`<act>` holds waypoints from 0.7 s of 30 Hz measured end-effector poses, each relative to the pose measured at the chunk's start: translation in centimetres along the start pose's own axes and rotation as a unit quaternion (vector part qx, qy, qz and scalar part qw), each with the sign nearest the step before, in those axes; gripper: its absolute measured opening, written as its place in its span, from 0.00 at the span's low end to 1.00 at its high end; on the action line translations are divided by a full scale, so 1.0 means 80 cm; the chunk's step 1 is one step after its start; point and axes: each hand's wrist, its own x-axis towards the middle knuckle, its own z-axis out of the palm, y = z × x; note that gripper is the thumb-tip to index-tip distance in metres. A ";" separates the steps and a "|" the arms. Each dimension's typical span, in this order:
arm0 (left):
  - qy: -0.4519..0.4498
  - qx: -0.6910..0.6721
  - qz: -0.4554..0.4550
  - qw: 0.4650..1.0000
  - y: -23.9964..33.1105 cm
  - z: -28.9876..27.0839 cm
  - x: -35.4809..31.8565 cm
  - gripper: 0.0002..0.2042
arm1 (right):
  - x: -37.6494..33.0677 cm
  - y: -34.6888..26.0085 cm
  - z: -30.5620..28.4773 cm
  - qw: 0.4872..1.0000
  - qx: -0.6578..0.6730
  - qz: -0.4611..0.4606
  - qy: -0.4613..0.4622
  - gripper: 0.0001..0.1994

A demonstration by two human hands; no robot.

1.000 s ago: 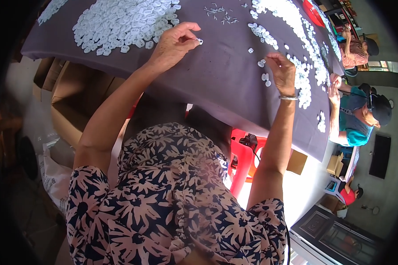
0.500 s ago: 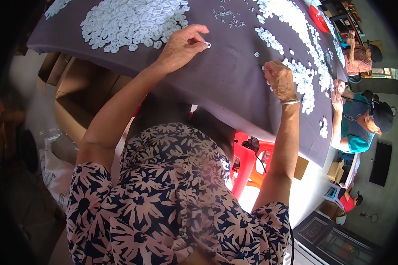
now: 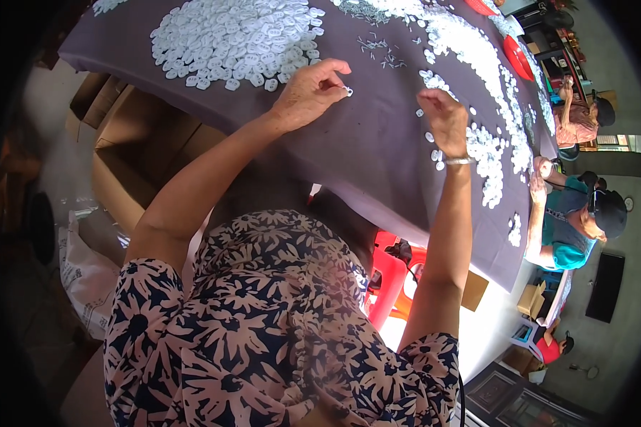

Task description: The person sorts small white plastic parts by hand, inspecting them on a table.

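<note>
My left hand (image 3: pixel 308 94) hovers over the grey-purple cloth-covered table (image 3: pixel 367 153) and pinches one small white plastic piece (image 3: pixel 349 90) between thumb and fingertips. Just beyond it lies a large heap of the same white pieces (image 3: pixel 235 39). My right hand (image 3: pixel 445 122), with a bracelet at the wrist, rests fingers-down on the cloth beside scattered white pieces (image 3: pixel 477 153); whether it grips one I cannot tell. A little pile of thin metal pins (image 3: pixel 381 55) lies between the two hands, further back.
Open cardboard boxes (image 3: pixel 132 153) stand under the table's left edge, with a white sack (image 3: pixel 85 274) below them. A red stool (image 3: pixel 392 281) is under the table. Two other people (image 3: pixel 580 220) sit at the right side. Red bowls (image 3: pixel 516 57) sit far right.
The view has shifted so the table sits lower in frame. My left hand still pinches the small white piece, and my right hand has stayed by the scattered pieces.
</note>
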 end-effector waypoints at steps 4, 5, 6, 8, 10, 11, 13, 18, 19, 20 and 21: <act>-0.001 0.004 0.001 1.000 0.001 0.003 0.003 0.15 | 0.042 0.016 0.039 0.996 0.070 0.052 0.005 0.05; 0.000 0.002 0.002 1.000 0.000 0.003 0.001 0.14 | 0.049 0.015 0.047 0.992 0.098 0.074 -0.002 0.05; -0.003 -0.008 0.002 1.000 0.000 0.002 0.001 0.14 | 0.057 0.014 0.054 0.995 0.067 0.068 0.005 0.06; -0.001 -0.011 0.005 1.000 -0.002 0.002 0.003 0.15 | 0.070 0.013 0.066 0.997 0.039 0.063 0.001 0.06; -0.002 -0.015 0.008 1.000 -0.003 0.003 0.004 0.15 | 0.082 0.015 0.074 0.998 0.015 0.061 0.004 0.08; -0.002 -0.019 0.012 1.000 -0.005 0.003 0.004 0.15 | 0.085 0.009 0.077 0.998 0.016 0.059 0.000 0.08; -0.001 -0.022 0.014 1.000 -0.008 0.001 0.004 0.15 | 0.093 -0.002 0.081 0.996 -0.019 0.078 -0.034 0.09; -0.002 -0.010 0.017 1.000 -0.003 0.002 0.003 0.14 | 0.100 -0.005 0.080 0.990 -0.103 0.074 -0.053 0.09; -0.003 -0.011 0.018 1.000 -0.002 0.003 0.004 0.14 | 0.098 -0.001 0.077 0.991 -0.102 0.061 -0.058 0.09; 0.000 -0.007 0.015 1.000 -0.002 0.002 0.002 0.14 | 0.097 -0.005 0.077 0.991 -0.101 0.058 -0.060 0.09; 0.002 -0.003 0.012 1.000 -0.002 0.001 0.001 0.14 | 0.091 -0.008 0.076 0.990 -0.112 0.053 -0.073 0.08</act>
